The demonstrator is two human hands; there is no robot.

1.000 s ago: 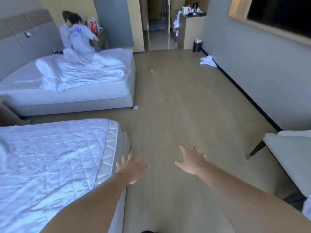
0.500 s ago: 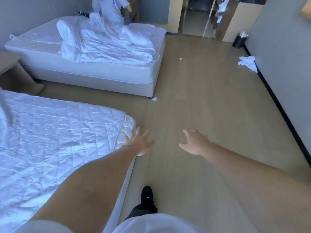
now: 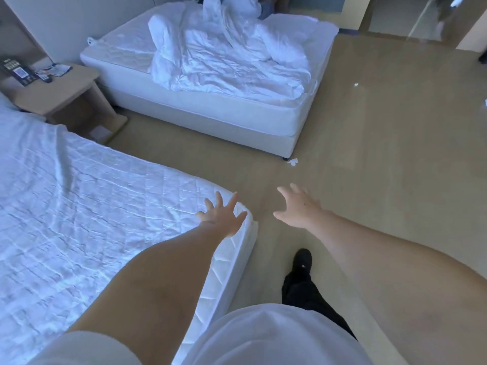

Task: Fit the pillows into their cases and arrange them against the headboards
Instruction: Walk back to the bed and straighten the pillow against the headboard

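My left hand (image 3: 222, 218) is stretched out over the foot corner of the near bed (image 3: 92, 206), fingers spread, holding nothing. Out over the floor, my right hand (image 3: 299, 208) is also empty with its fingers apart. The near bed carries only a wrinkled white quilted cover. The far bed (image 3: 210, 106) holds a rumpled white duvet (image 3: 226, 56), and another person (image 3: 237, 3) in white bends over its far side. No pillow or pillowcase can be made out for certain.
A light wooden nightstand (image 3: 60, 93) with leaflets and a dark card stands between the beds by the wall. The tan floor (image 3: 382, 167) runs to the right, with small white scraps (image 3: 292, 162) near the far bed's corner. My black shoe (image 3: 302, 260) is on the floor.
The camera has tilted down and turned left, bringing the nightstand into view. Both hands stay open and empty; the left one now reaches over the near bed's corner.
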